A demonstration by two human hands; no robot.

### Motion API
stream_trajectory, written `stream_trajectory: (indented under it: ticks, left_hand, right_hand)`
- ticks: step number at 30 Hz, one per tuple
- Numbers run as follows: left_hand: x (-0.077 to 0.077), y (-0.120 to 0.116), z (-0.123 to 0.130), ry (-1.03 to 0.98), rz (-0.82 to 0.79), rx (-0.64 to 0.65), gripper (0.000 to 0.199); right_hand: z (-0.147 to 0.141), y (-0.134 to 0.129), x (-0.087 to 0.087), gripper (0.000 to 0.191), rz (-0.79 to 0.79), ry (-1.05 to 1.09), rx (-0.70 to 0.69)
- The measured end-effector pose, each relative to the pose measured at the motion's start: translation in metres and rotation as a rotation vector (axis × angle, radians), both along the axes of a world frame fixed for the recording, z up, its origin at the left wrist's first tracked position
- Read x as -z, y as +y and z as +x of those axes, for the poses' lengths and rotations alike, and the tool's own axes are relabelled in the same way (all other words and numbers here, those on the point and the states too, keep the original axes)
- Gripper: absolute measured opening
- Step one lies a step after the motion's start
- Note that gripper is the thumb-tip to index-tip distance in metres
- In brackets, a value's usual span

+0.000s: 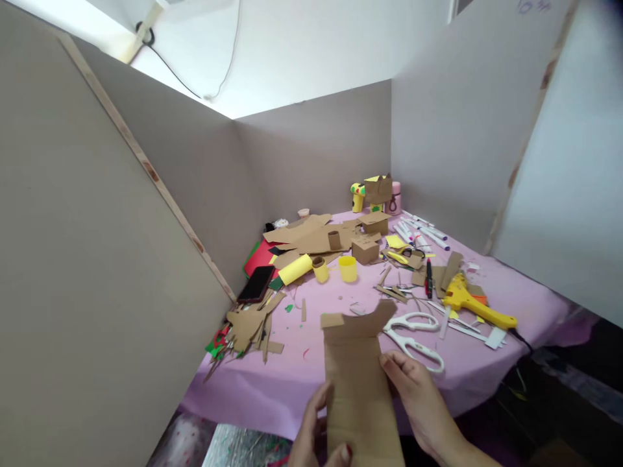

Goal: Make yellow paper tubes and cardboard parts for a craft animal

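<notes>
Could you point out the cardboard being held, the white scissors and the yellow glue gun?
Held cardboard (360, 383): head view, on the middle of its long panel.
White scissors (402, 340): head view, on the lower handle.
Yellow glue gun (460, 298): head view, on its body.

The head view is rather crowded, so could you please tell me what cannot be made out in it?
All in the head view:
Cardboard piece: lower end, cut off by the bottom edge.
Left hand: wrist, cut off by the bottom edge; some fingers partly behind the cardboard.
White scissors: most of the blades, hidden behind the cardboard.
Writing at top right: too faint and small to read.
Black cord: far end, lost in darkness.
</notes>
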State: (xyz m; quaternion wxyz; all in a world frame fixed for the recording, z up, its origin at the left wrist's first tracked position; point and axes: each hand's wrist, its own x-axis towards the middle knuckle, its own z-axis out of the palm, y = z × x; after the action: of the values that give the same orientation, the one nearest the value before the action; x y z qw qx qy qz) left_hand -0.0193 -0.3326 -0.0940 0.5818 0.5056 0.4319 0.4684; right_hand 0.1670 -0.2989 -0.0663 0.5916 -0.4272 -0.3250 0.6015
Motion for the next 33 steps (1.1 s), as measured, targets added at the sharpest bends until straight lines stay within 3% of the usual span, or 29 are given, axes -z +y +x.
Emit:
stream_trajectory:
  ticks: [1,3,5,8,11,19,26,29,33]
  left_hand:
    - [-0.006,0.001,0.004,0.012,0.03,-0.041,0.075]
    - [-0.02,0.005,0.011,0.192,0.117,-0.187,0.059]
    - [-0.034,0.01,0.017,0.323,0.049,-0.227,0.051]
    - [-0.045,0.015,0.017,0.29,-0.003,-0.153,0.064]
    - [-0.046,0.015,0.012,0.186,0.009,-0.075,0.076]
    - [-0.05,0.016,0.003,0.216,0.029,0.073,0.074]
    - [-0.056,0.024,-0.001,0.295,0.046,0.205,0.073]
    - [-0.064,0.029,-0.005,0.391,0.116,0.209,0.075]
    - [-0.061,0.037,-0.022,0.487,0.087,0.041,0.089]
  right_hand:
    - [-0.003,-0.003,0.003,0.037,0.002,-0.019,-0.018]
    - [-0.009,-0.008,0.008,0.039,0.006,-0.053,-0.055]
    - [-0.009,-0.01,0.01,0.039,0.015,-0.081,-0.106]
    - [-0.003,-0.009,0.005,0.036,0.018,-0.114,-0.215]
    - [0.006,-0.002,-0.004,0.031,0.023,-0.123,-0.274]
    - [0.006,0.006,-0.011,0.039,-0.058,-0.053,-0.258]
    - [0.015,-0.004,-0.01,0.038,-0.043,-0.031,-0.477]
    - [0.016,-0.005,-0.007,0.039,-0.035,-0.037,-0.425]
    - [0.014,-0.004,0.002,0.029,-0.013,-0.061,-0.185]
